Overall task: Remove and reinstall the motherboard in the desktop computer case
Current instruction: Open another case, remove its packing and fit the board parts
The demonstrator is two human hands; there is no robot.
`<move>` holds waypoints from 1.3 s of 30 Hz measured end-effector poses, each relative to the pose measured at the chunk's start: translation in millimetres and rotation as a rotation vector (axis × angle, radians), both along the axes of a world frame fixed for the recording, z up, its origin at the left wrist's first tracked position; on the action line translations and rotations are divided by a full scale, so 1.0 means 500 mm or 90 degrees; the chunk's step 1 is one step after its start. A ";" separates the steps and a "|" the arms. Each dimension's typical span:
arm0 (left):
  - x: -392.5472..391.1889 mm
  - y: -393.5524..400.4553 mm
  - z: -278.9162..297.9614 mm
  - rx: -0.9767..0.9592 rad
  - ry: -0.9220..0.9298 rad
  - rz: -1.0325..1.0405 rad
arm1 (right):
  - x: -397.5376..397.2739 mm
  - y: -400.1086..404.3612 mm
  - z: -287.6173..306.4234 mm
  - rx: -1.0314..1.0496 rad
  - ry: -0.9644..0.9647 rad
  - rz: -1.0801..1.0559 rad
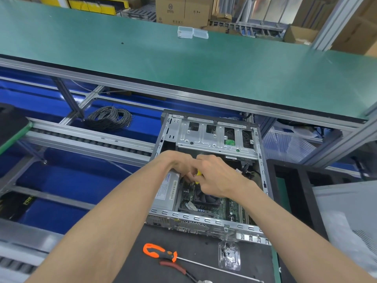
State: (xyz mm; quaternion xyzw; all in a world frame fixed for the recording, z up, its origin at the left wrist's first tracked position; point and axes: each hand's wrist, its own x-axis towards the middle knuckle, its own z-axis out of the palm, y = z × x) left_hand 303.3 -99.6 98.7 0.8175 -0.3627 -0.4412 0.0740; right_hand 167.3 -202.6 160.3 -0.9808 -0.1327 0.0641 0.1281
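Observation:
An open desktop case (pixel 206 220) lies on a black mat, its silver drive cage (pixel 214 135) at the far end. Inside it sits the green motherboard (pixel 222 211) with a black CPU fan (pixel 206 199). Both of my hands are inside the case above the board's far left corner. My right hand (pixel 220 178) has its fingers curled round a small yellow part (pixel 199 174), mostly hidden. My left hand (pixel 177 162) meets it there, fingers bent down; what its fingertips pinch is hidden. A grey power supply (pixel 166 193) lies along the case's left side.
An orange-handled screwdriver (pixel 161 253) and red-handled pliers (pixel 177 268) lie on the mat in front of the case, beside a clear plastic bag (pixel 229 256). A green shelf (pixel 183 62) overhangs the far side. A coil of black cable (pixel 111 118) lies at left. A dark frame (pixel 293 193) stands at right.

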 end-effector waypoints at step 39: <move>-0.004 0.001 0.008 0.037 -0.069 0.004 | -0.002 0.047 -0.004 -0.119 0.063 0.125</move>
